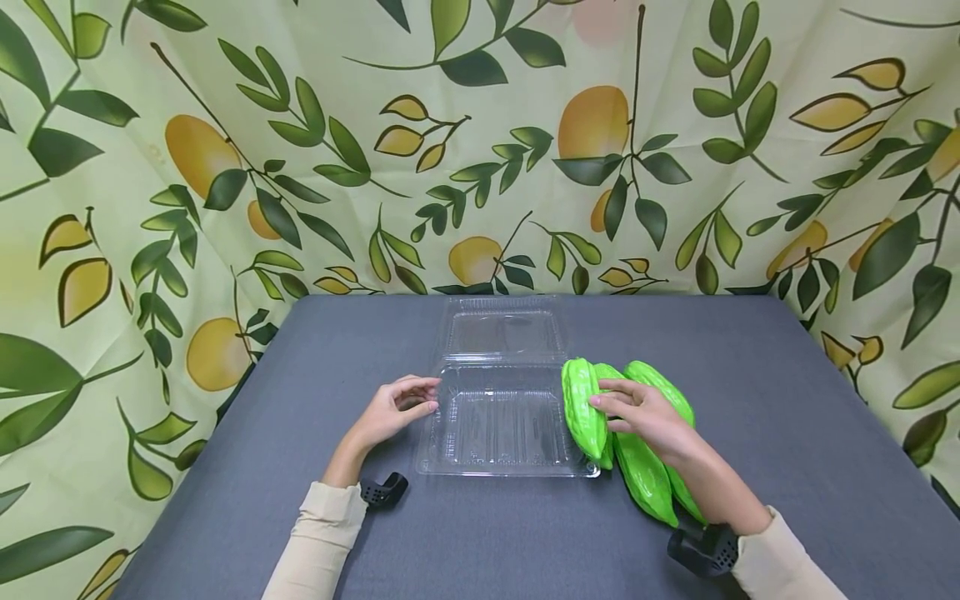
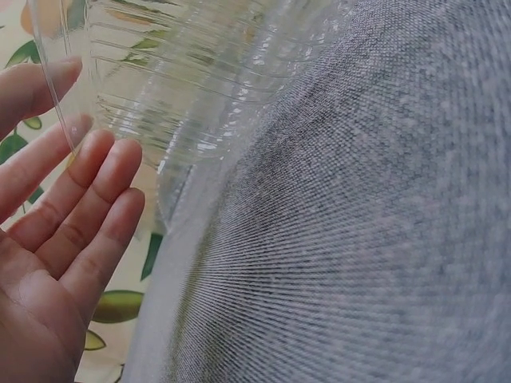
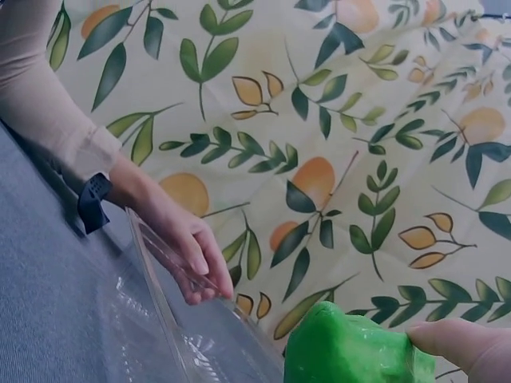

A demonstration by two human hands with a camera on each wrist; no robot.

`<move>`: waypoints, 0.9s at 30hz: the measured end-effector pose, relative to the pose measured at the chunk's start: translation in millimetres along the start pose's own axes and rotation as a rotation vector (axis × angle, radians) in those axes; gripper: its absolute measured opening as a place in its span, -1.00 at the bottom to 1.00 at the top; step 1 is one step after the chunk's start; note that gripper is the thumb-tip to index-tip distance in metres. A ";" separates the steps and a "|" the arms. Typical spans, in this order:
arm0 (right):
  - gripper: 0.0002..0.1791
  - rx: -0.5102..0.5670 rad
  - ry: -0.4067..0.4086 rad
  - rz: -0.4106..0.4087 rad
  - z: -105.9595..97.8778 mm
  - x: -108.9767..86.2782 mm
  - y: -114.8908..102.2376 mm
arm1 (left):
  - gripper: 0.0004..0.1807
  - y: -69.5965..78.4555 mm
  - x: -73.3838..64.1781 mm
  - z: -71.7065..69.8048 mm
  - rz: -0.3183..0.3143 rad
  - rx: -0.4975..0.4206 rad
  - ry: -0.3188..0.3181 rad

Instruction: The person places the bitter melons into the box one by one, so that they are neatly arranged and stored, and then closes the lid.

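Observation:
A clear plastic clamshell box (image 1: pixel 506 471) lies with its lid (image 1: pixel 504 333) folded back behind it. At the box's left rim is my left hand (image 1: pixel 397 408), fingers loosely bent and fingertips right at the clear edge. In the left wrist view, that hand (image 2: pixel 64 223) shows its palm, with fingers apart beside the see-through wall. My right hand (image 1: pixel 648 417) pinches a bright green, ridged bitter melon (image 1: pixel 581 408) over the box's right edge. The right wrist view shows the thumb against the melon (image 3: pixel 347 347); the other fingers are hidden there.
More green bitter melons (image 1: pixel 645 483) lie beside the box on the right, partly under my right hand and forearm. A grey cloth covers the table (image 1: pixel 465 542). Behind and at both sides hangs a leaf-patterned curtain (image 1: pixel 480 167). Each wrist wears a black band (image 1: pixel 382 492).

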State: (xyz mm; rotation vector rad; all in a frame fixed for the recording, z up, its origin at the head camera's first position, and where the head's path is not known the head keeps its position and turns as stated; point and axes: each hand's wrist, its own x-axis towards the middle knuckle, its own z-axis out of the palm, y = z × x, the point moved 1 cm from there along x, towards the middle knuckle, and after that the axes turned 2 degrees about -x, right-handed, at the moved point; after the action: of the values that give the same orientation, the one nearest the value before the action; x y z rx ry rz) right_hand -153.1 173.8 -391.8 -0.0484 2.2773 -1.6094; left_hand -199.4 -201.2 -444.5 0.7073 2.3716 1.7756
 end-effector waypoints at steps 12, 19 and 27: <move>-0.27 0.043 0.007 0.002 17.8 12.7 -6.8 | -0.57 -2.5 0.2 -1.2 0.008 0.030 0.006; -0.26 0.040 -0.013 -0.013 30.1 18.3 -8.0 | -0.56 -1.7 -0.7 -0.7 0.009 0.016 0.011; -0.29 0.057 -0.035 -0.023 44.7 26.9 -8.6 | -0.58 0.0 -0.8 0.6 -0.011 0.012 0.001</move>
State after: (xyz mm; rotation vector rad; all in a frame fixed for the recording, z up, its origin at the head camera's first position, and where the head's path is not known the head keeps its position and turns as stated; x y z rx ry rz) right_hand -166.4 124.1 -404.0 -0.0882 2.2118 -1.6705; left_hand -198.5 -201.0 -444.8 0.6935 2.3836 1.7597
